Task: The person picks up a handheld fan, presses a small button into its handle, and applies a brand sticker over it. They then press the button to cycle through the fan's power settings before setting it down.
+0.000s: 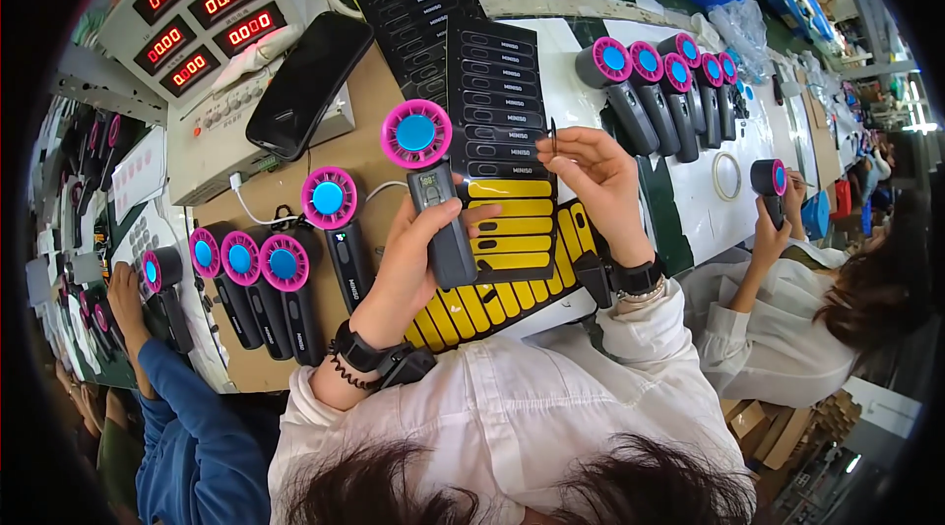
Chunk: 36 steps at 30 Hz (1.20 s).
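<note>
My left hand [406,254] is wrapped round the dark grey handle of a handheld fan [451,254]. The fan's head is up, with a pink ring and a blue centre. My right hand [602,181] pinches a thin black strip [553,134], seen almost edge-on, to the right of the fan. Under and beyond my hands lies a sheet of black labels [502,87], whose near part shows bare yellow strips [512,222]. Another yellow-striped sheet [463,313] lies beneath it, partly covered by my left arm.
Several fans [679,112] lie at the right, and more fans [281,274] at the left. A cabled fan [345,254] stands nearer. A phone [310,82] leans on a meter box [207,13]. Co-workers sit either side; one holds a fan [768,181].
</note>
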Tool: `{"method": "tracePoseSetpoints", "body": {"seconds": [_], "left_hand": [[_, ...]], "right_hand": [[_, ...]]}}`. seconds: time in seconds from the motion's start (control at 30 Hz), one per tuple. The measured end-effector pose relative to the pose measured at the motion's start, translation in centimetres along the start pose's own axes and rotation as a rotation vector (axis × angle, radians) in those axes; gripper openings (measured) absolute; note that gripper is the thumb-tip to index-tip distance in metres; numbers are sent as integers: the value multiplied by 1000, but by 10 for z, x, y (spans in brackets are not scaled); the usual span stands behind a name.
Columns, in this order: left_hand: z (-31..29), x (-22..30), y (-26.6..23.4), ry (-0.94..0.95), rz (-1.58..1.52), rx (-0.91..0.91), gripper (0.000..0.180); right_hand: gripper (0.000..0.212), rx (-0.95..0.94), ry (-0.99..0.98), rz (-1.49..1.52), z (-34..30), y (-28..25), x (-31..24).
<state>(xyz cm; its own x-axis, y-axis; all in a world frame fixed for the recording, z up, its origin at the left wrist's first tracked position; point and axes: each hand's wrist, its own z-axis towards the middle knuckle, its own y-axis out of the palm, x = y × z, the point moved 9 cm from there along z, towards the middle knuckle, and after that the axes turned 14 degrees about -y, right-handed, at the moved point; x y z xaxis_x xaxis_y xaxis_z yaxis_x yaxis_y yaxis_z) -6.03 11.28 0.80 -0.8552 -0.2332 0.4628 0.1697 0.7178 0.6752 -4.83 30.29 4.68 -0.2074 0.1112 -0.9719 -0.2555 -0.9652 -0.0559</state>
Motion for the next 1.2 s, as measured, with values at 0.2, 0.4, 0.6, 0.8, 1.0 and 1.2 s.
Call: {"method": "tracePoseSetpoints", "body": {"seconds": [0.2,0.4,0.6,0.8,1.0,1.2], "left_hand": [[0,-3,1,-1,3,-3,35],[4,-3,0,-4,-3,-40,37],[6,-6,-1,-30,-45,-60,37],[8,-9,-6,-44,-122,-15,36],[15,-13,-10,-31,-151,-25,37],[20,-14,-11,-13,-121,-14,36]], "right_hand": [[26,-182,-27,-82,-12,19,-11],[24,-425,-289,-660,-15,50,-41],[22,-396,-88,-416,-18,52,-16],[21,-320,214,-133,-24,44,12],[20,-329,147,-208,-23,43,19],[19,-339,62,-271,-23,44,17]]}}
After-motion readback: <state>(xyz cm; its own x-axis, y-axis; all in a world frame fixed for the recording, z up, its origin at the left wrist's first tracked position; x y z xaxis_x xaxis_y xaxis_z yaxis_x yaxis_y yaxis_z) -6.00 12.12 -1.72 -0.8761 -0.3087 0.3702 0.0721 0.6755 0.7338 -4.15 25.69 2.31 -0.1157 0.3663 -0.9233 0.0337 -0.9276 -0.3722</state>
